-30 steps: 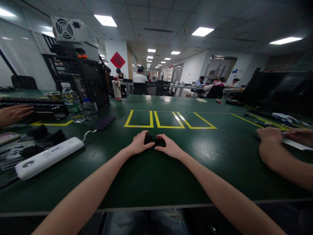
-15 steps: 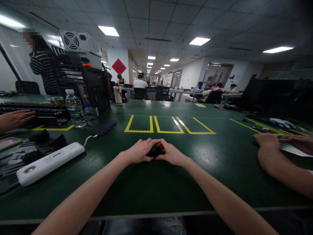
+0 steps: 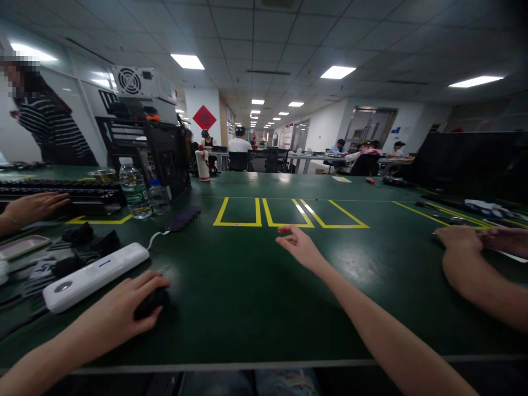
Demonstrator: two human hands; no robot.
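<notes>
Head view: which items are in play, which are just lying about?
In hand:
- small black object, under the left hand
- right hand, open, holding nothing

Lying about:
- white oblong power bank
- clear plastic water bottle
- yellow tape rectangles

left hand (image 3: 124, 313) seemingly cupped, right hand (image 3: 300, 248) open

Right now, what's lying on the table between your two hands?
Nothing: the head view shows bare green table between the left hand, closed over a small black object, and the open right hand.
</notes>
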